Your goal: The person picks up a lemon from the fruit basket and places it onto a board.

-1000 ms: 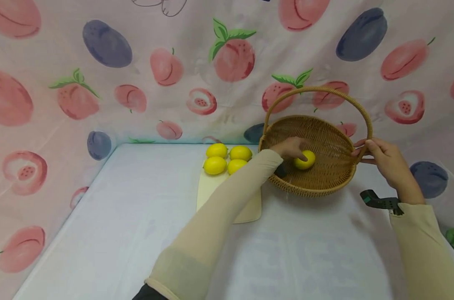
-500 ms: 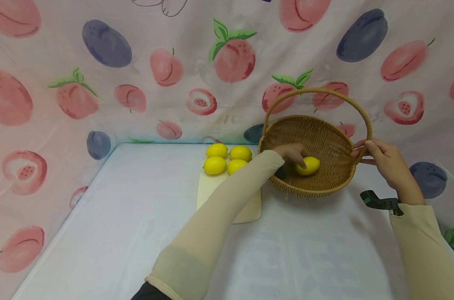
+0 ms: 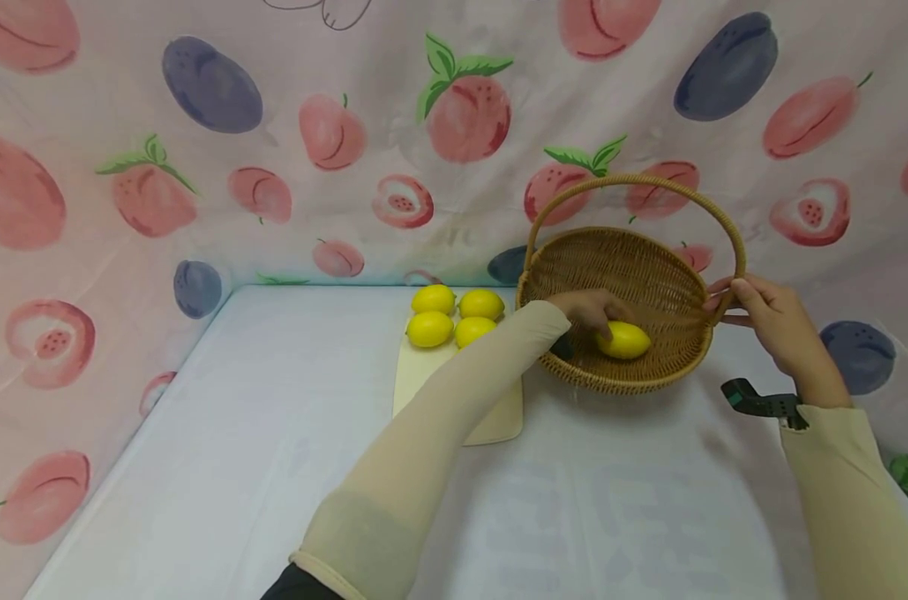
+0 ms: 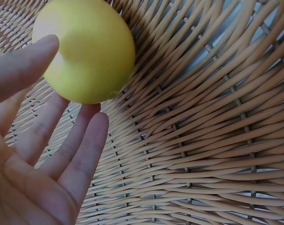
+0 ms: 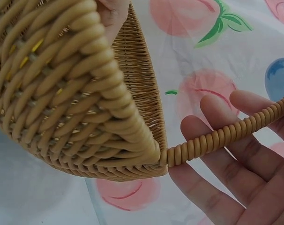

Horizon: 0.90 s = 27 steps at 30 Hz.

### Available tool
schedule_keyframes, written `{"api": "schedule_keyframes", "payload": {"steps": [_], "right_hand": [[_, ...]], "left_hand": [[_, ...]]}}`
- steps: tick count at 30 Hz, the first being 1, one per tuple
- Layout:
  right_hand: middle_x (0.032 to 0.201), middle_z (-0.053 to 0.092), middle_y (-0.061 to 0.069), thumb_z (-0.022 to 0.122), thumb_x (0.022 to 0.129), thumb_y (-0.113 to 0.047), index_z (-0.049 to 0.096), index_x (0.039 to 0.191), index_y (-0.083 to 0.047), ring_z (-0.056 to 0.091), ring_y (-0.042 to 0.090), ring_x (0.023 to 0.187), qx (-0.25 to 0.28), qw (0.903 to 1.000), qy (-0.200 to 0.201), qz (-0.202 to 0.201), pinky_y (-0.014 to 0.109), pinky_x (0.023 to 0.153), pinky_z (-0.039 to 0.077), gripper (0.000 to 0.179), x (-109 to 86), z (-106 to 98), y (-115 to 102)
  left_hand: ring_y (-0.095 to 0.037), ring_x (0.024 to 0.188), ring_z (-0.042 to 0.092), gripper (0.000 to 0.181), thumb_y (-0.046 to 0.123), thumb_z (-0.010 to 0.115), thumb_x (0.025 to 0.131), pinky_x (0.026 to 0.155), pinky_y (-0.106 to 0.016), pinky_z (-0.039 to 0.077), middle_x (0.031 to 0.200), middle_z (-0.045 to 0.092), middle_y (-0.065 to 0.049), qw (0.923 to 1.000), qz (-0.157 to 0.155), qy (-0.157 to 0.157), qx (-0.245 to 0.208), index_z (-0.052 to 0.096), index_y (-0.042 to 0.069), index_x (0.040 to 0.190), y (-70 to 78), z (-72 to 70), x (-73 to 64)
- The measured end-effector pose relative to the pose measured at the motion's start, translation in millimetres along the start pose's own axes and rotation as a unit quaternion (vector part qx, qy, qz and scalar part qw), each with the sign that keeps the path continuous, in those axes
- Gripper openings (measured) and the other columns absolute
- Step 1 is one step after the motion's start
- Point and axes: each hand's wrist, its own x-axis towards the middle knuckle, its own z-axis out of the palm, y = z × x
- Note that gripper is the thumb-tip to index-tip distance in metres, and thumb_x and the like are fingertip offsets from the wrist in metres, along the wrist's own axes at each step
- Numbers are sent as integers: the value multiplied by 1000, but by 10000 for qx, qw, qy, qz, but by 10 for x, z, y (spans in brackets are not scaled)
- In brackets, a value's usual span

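Observation:
A wicker basket (image 3: 604, 254) stands at the back right, its opening tipped towards me. Inside it my left hand (image 3: 591, 307) holds a yellow lemon (image 3: 628, 341) low near the front wall. The left wrist view shows the thumb on one side of the lemon (image 4: 95, 51) and fingers reaching behind and under it; the lower fingers extend past it. My right hand (image 3: 782, 327) grips the basket's handle (image 3: 733, 242) near its right foot. In the right wrist view, several fingers (image 5: 217, 161) lie behind the coiled handle (image 5: 221, 140), with the thumb at the frame's edge.
Several lemons (image 3: 430, 330) sit grouped at the back of a cream cutting board (image 3: 499, 427), left of the basket. My left sleeve (image 3: 431, 450) crosses over that board. A fruit-print cloth (image 3: 401, 125) hangs behind the white tabletop (image 3: 304, 417).
Within the basket my left hand and the lemon have shifted slightly down and to the right. The lemon has turned lengthwise to view. My right hand stays on the handle.

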Motion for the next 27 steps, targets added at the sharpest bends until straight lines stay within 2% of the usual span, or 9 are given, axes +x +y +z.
{"api": "schedule_keyframes", "payload": {"steps": [5, 7, 11, 18, 22, 27], "right_hand": [[83, 64, -19, 34, 102, -26, 57, 109, 4, 59, -8, 82, -11, 10000, -23, -13, 6, 67, 49, 38, 2, -6, -15], [84, 63, -20, 33, 103, -26, 56, 109, 6, 59, -8, 83, -45, 10000, -27, -3, 5, 67, 49, 39, 0, -7, -18], [84, 62, -21, 33, 103, -26, 54, 110, 8, 58, -9, 83, -143, 9999, -28, 32, 5, 68, 48, 41, -4, -5, -17], [84, 62, -21, 33, 103, -26, 54, 111, 8, 58, -10, 83, -180, 9998, -37, 56, 5, 68, 48, 41, 1, 1, -13], [84, 63, -19, 33, 103, -26, 55, 110, 7, 59, -9, 82, -130, 9999, -42, 70, 5, 68, 49, 40, 1, 4, -10], [84, 63, -19, 33, 103, -25, 55, 111, 7, 59, -8, 82, -149, 9998, -56, 72, 5, 68, 49, 39, -1, 0, -6]], "left_hand": [[-14, 128, 46, 47, 6, 65, 87, 99, -19, 42, 140, 51, -1, 9979, 168, -141, 604, 55, 13, 133, -9, 8, 19], [-14, 127, 47, 47, 8, 66, 87, 99, -18, 42, 139, 52, -1, 9969, 226, -198, 725, 55, 14, 132, -14, 13, 30], [-14, 125, 48, 47, 7, 66, 86, 97, -19, 43, 138, 53, -1, 9969, 246, -283, 688, 55, 13, 132, -19, 24, 37], [-13, 131, 43, 58, 11, 70, 83, 102, -21, 41, 145, 44, 3, 9980, -399, -362, 340, 50, 21, 137, 16, 31, -9], [-11, 132, 42, 60, 16, 71, 84, 102, -20, 41, 146, 42, 5, 9964, -603, -390, 459, 48, 25, 139, 12, 42, 5], [-11, 128, 45, 61, 23, 72, 83, 99, -19, 43, 144, 44, 3, 9933, -633, -282, 926, 48, 20, 138, 14, 57, 19]]}}
